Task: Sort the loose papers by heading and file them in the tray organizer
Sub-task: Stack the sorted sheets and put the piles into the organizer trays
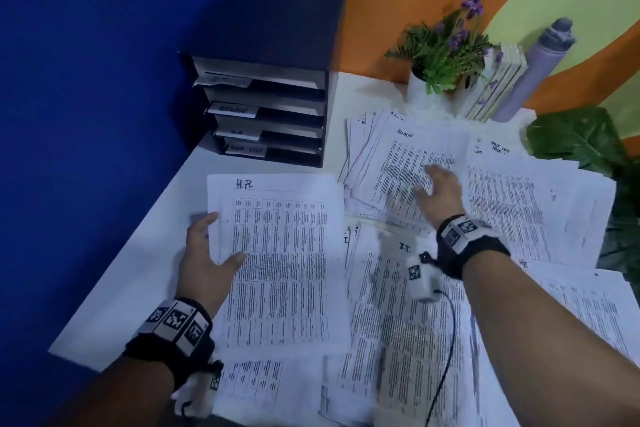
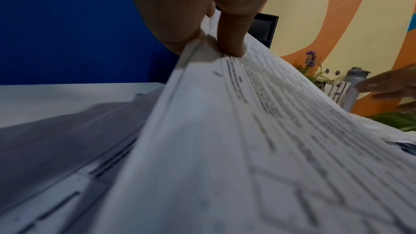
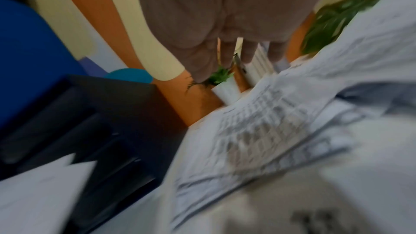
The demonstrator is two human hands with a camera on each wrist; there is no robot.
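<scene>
My left hand (image 1: pixel 204 250) pinches the left edge of a thin stack of sheets headed "H.R." (image 1: pixel 280 263), thumb on top; the left wrist view shows the thumb and fingers (image 2: pixel 231 42) clamping these sheets (image 2: pixel 247 140) lifted off the desk. My right hand (image 1: pixel 438 189) hovers with fingers spread over a fanned pile headed "ADMIN" (image 1: pixel 401 163), holding nothing; in the blurred right wrist view its straight fingers (image 3: pixel 247 51) are above that pile (image 3: pixel 258 131). A dark tray organizer (image 1: pixel 263 80) with labelled shelves stands at the back left. More sheets headed "I.T." (image 1: pixel 405 305) lie near me.
A white desk (image 1: pixel 149 281) meets a blue wall on the left. At the back right stand a potted purple-flowered plant (image 1: pixel 443 52), upright books (image 1: pixel 495 87) and a grey bottle (image 1: pixel 533 69). Large green leaves (image 1: pixel 581 139) overhang the right edge. Loose sheets (image 1: pixel 540 204) cover the right side.
</scene>
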